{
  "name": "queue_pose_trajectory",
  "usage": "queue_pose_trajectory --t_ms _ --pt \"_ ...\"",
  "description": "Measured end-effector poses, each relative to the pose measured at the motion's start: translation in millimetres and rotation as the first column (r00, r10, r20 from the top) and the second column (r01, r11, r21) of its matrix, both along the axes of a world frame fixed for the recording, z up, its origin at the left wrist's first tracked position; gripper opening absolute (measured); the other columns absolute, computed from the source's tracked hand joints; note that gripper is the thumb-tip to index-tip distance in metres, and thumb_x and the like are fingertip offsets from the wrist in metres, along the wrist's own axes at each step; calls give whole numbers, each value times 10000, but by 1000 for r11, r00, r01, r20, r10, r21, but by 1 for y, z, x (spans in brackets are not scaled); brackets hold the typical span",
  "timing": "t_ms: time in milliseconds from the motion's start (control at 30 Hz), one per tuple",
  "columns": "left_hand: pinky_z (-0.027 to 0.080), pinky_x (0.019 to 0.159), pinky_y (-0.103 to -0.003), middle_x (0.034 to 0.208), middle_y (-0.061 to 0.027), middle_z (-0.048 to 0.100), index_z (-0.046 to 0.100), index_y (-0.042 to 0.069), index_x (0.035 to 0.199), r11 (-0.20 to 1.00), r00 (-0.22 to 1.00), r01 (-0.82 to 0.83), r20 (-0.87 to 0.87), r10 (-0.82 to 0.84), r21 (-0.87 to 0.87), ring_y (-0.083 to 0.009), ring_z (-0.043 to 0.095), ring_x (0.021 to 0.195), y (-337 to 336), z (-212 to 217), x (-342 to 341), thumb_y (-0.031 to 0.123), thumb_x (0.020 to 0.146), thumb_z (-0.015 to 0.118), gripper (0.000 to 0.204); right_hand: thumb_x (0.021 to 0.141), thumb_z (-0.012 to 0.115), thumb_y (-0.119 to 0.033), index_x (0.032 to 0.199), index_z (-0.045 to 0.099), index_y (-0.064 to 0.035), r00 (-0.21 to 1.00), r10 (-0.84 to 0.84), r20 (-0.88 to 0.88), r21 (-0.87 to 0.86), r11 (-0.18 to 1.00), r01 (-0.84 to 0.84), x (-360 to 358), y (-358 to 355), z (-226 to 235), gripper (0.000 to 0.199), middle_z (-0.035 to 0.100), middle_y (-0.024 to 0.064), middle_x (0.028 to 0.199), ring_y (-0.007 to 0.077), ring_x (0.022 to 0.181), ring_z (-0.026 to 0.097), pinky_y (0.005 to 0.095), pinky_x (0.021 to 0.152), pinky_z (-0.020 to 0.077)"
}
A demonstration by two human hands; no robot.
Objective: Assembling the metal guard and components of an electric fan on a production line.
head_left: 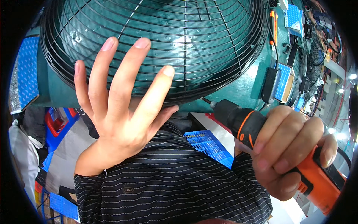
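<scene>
A round black wire fan guard [185, 48] lies on the green table top [250, 89], its near rim close to the table's front edge. Over that rim my left hand [123, 100] is spread, fingers apart and resting on or just above the wires; nothing is gripped in it. My right hand [287, 149] is wrapped round an orange and black power screwdriver [242, 121]. The tool's bit points left toward the guard's near rim. Whether the tip touches the guard or a screw I cannot tell.
Blue-and-white boxes [28, 72] stand at the table's left end and more along the right. A black block-shaped object [269, 85] with a cable and an orange cutter [274, 28] lie right of the guard. Below the table is a blue plastic basket [209, 145].
</scene>
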State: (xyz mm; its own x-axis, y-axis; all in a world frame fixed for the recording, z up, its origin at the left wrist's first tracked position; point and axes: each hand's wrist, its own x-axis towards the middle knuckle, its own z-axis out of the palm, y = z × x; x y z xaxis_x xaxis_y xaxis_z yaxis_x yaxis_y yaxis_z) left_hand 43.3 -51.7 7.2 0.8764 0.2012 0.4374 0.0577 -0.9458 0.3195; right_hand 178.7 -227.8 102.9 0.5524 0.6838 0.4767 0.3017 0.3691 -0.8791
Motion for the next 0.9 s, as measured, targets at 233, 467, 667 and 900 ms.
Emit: queue_pose_trajectory --t_ms 233,467,667,900 --pt "262 1110 -540 1327 -144 602 712 189 1163 998 1000 6 8 -6 -59 -396 495 1268 1 1 -2 500 724 779 542 837 676 -110 1265 499 -39 1000 16 0 -32 999 -16 0 8 2 468 573 34 805 108 555 599 240 551 533" --pt "273 1089 -543 1328 -145 603 713 199 1152 997 1000 -3 21 4 -83 -397 494 1256 0 0 -1 485 712 782 529 826 700 -94 1248 484 -58 996 67 51 -82 995 -63 -3 8 2 476 582 28 784 113 576 619 244 566 554" --pt "274 1082 -540 1330 -135 606 712 209 1152 996 1000 -6 17 8 -92 -388 489 1253 0 1 -1 480 710 782 522 802 749 -77 1216 483 -85 968 252 6 -180 952 -247 12 12 8 493 644 36 734 132 583 653 249 564 570" --pt "274 1095 -519 1372 -136 574 680 204 1199 996 999 40 -16 -41 -74 -372 474 1286 7 4 -4 438 690 799 572 787 782 -72 1117 503 -79 895 438 -80 -42 896 -442 30 15 2 432 657 34 692 142 557 664 261 534 574"
